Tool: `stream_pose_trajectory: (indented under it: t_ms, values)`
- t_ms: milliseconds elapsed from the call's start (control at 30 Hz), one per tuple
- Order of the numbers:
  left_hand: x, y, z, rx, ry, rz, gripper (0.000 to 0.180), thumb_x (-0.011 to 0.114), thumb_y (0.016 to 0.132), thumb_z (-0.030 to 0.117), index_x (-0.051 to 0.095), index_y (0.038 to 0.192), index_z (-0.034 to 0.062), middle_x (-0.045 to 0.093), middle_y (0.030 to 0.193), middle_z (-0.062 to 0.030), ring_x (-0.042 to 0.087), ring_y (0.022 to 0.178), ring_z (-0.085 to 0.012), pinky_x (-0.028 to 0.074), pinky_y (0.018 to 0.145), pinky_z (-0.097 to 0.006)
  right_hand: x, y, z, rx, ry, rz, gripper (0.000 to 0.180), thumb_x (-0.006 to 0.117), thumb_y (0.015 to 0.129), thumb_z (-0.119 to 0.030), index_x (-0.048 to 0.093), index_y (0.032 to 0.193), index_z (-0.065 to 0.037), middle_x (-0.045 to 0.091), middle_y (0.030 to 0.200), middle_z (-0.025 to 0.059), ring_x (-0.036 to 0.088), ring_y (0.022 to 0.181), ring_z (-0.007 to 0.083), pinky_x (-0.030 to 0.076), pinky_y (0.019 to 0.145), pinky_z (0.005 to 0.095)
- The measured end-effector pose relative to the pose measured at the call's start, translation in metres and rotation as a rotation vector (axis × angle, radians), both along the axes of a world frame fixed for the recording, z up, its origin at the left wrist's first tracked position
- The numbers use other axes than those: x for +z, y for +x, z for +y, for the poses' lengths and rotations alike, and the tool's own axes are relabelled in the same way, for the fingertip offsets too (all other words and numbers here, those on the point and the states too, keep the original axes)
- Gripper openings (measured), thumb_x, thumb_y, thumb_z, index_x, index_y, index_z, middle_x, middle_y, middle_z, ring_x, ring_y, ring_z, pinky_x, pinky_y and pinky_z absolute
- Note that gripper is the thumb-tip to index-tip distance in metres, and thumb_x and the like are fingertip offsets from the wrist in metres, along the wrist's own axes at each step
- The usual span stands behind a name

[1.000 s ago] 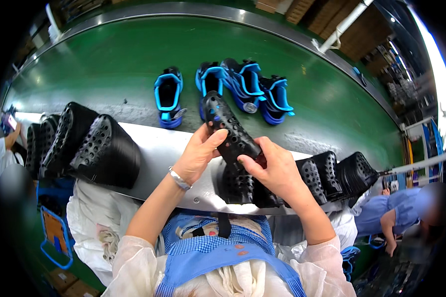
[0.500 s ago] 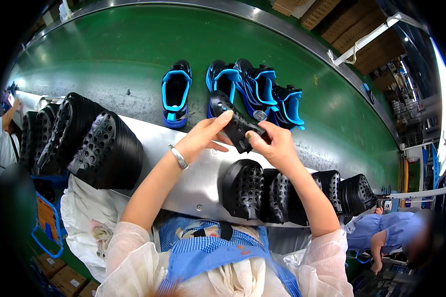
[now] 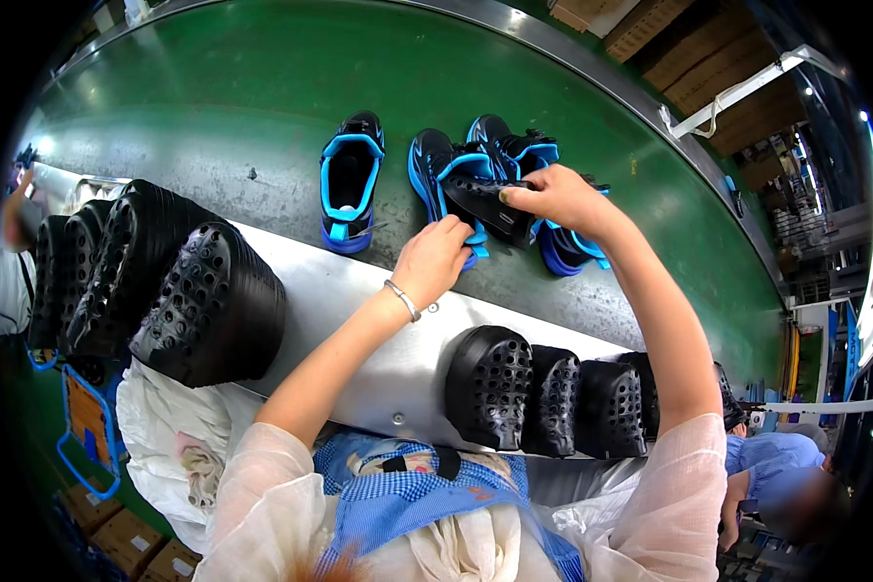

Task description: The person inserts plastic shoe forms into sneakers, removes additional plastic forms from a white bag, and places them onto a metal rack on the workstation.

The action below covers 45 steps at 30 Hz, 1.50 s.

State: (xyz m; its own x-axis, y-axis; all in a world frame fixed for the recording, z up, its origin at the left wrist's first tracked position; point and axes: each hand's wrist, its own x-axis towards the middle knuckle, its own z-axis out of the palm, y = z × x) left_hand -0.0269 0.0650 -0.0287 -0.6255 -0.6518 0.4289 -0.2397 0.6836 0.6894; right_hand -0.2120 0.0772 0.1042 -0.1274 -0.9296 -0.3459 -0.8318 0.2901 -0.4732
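Note:
My right hand grips the heel end of a black perforated shoe insert, thumb on top. The insert's toe end points into the opening of a black and blue sneaker. At that sneaker's heel, my left hand has its fingers closed around the collar edge. Right of it stand another sneaker and a further one, both partly hidden by my right hand and the insert. On the left a single sneaker stands apart, its opening showing a pale spot inside.
Nested stacks of black inserts lie at the left of the metal ledge; more stacks sit at its right. Beyond runs a green belt. A white cloth hangs at lower left. Another person is at far right.
My right hand has carried the insert forward and right, down to the second sneaker's opening. The left hand has let go of the insert and taken hold of that sneaker's heel.

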Motion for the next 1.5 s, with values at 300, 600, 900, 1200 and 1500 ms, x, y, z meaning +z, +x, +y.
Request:
stream_pose_trajectory:
  t_ms: [300,600,900,1200,1500]
  values:
    - [-0.003,-0.004,-0.007,-0.039,0.181,-0.224,0.021,0.061,0.074,0.015,0.058,0.093,0.0068,0.059,0.090,-0.0114,0.059,0.083,-0.0320,0.048,0.071,-0.042,-0.068,0.064,-0.041,0.202,-0.226,0.668,0.029,0.059,0.071,-0.034,0.066,0.064,-0.007,0.064,0.065,0.0108,0.064,0.065,0.0270,0.051,0.058,0.0373]
    - [0.012,-0.016,-0.034,-0.154,0.277,-0.684,0.019,0.059,0.072,0.020,0.064,0.084,0.0054,0.063,0.060,-0.0085,0.063,0.060,-0.0231,0.051,0.065,-0.035,-0.107,0.067,-0.058,-0.009,-0.177,0.451,0.012,0.061,0.071,-0.012,0.067,0.075,-0.002,0.066,0.084,0.0175,0.065,0.081,0.0318,0.053,0.071,0.0400]
    - [0.010,-0.027,-0.039,-0.143,0.250,-0.762,0.010,0.057,0.074,0.017,0.063,0.070,0.0098,0.059,0.049,-0.0015,0.062,0.055,-0.0164,0.050,0.062,-0.031,-0.115,0.066,-0.075,-0.138,-0.015,0.304,0.021,0.063,0.076,-0.011,0.066,0.095,-0.004,0.061,0.107,0.0200,0.058,0.102,0.0334,0.050,0.083,0.0390]
    - [-0.005,-0.030,-0.042,-0.146,0.230,-0.850,0.016,0.053,0.078,0.023,0.064,0.075,0.0119,0.060,0.050,-0.0020,0.061,0.048,-0.0142,0.049,0.058,-0.029,-0.130,0.064,-0.071,-0.101,-0.224,0.265,0.018,0.059,0.069,-0.007,0.062,0.083,0.003,0.061,0.090,0.0255,0.060,0.085,0.0403,0.050,0.074,0.0439]
    - [0.001,-0.017,-0.038,-0.019,0.113,-0.863,0.017,0.054,0.074,0.017,0.065,0.084,0.0077,0.066,0.081,-0.0120,0.064,0.079,-0.0286,0.052,0.070,-0.038,-0.112,0.073,-0.071,-0.098,-0.220,0.257,0.020,0.059,0.073,-0.015,0.066,0.088,-0.002,0.063,0.096,0.0218,0.060,0.092,0.0369,0.050,0.079,0.0418]
